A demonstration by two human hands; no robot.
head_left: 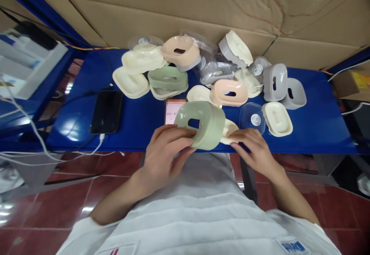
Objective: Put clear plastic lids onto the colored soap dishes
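Observation:
In front of my body, my left hand (164, 151) grips a pale green oval plastic shell (213, 126) with a slot through its face. The shell is tilted on its side. My right hand (257, 151) pinches the edge of a cream plastic dish-like piece (230, 128) just right of the shell. Part of that piece hides behind the shell, so I cannot tell whether the two touch. Behind the shell, a phone with a timer on its screen (172, 112) is partly covered.
Along the back of the blue table (138, 131) lie several cream dishes (131, 82), peach shells (231, 92), grey shells (275, 82), another green shell (168, 78) and clear plastic covers (248, 116). A black phone (106, 111) with a white cable lies at left. Cardboard (173, 12) lines the back.

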